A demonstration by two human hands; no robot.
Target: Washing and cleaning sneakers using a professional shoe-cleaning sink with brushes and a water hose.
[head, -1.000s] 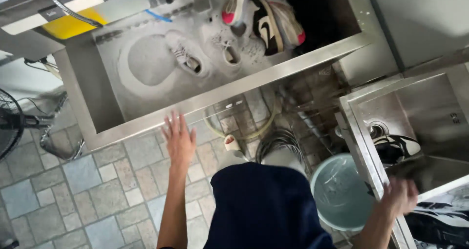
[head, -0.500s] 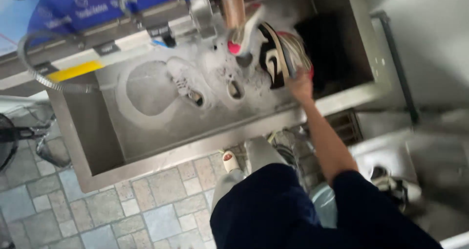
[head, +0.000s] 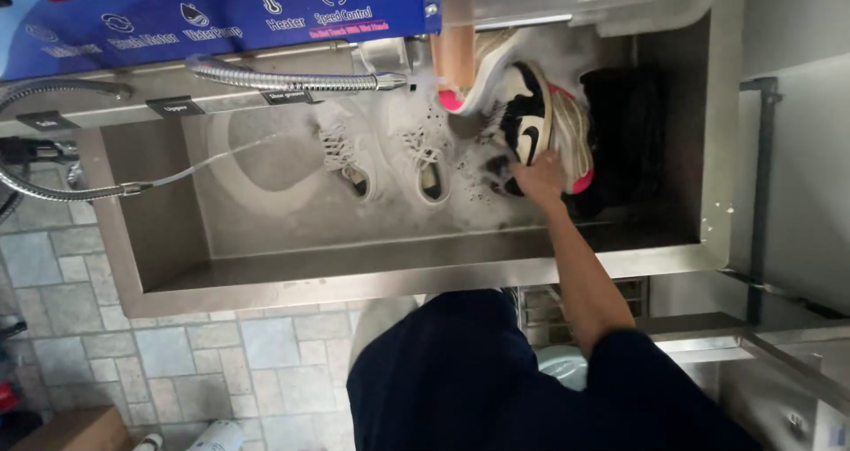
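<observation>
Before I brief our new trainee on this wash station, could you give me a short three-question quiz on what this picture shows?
1. True or false: the right hand touches the black-and-white sneaker in the steel sink.
2. How many pale sneakers lie laces-up in the sudsy water, apart from the pile? A) two B) five C) none
3. Fill in: the flexible metal hose lies along the sink's ____ edge, under the blue panel.

Key: 1 true; 2 A; 3 back. The left hand is out of view.
</observation>
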